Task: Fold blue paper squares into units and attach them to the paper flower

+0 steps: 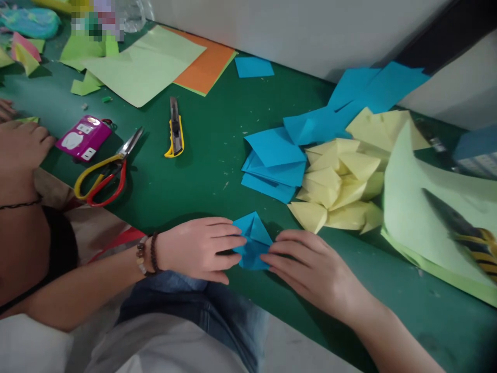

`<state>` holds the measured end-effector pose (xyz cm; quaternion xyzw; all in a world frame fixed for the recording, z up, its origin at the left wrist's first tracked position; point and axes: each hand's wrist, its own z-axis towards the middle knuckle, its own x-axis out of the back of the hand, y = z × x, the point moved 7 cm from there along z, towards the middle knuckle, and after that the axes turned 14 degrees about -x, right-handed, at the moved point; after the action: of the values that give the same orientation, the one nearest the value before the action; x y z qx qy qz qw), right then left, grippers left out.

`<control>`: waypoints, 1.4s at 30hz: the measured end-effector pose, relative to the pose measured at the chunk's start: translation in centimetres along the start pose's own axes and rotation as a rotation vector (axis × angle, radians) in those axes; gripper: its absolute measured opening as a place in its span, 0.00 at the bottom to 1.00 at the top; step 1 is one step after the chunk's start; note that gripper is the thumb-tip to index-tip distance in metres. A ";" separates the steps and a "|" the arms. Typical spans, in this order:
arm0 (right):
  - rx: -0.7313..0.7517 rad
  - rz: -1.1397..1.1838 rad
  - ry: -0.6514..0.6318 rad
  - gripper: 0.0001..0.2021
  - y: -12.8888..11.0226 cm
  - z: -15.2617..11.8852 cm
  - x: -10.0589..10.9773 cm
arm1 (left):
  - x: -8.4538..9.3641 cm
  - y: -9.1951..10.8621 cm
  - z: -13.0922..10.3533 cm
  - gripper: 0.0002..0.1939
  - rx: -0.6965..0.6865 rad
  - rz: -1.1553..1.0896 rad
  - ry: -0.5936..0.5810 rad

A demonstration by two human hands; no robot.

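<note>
A small sheet of folded blue paper (254,243) lies at the table's near edge, with crease lines and a pointed top corner. On its left side, the fingers of my left hand (200,247) grip the edge. My right hand (316,264) pinches the opposite edge; its thumb is mostly hidden. Just beyond my hands is a pile of blue paper pieces (275,160), some folded. Pale yellow folded paper shapes (337,181) are heaped beside it, nearest to my right hand.
Scissors (108,173) and a yellow utility knife (176,132) lie on the green table (217,119), near a purple box-shaped item (85,137). Green sheets (147,62) and orange paper (209,59) lie behind. Another person's hand (25,140) rests at left. Light green paper (430,207) stands right.
</note>
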<state>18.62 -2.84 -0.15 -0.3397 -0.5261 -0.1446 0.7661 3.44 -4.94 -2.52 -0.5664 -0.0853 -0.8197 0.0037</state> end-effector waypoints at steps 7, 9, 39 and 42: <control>-0.191 0.111 0.038 0.07 1.7 0.8 -1.3 | 0.0 -0.1 0.2 0.19 0.006 -0.039 -0.026; -0.216 0.107 0.049 0.06 1.8 0.8 -1.4 | 0.1 -0.1 0.2 0.19 -0.003 -0.039 -0.028; -0.198 0.064 0.019 0.03 1.6 2.0 -1.5 | -0.7 -0.1 0.1 0.24 -0.020 -0.091 -0.084; -0.206 0.074 0.014 0.03 1.7 2.0 -1.6 | -0.6 -0.1 0.1 0.23 -0.015 -0.104 -0.086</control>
<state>17.60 -0.48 -1.77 -0.4346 -0.4903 -0.1718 0.7356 3.77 -4.85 -3.04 -0.5961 -0.1084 -0.7942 -0.0468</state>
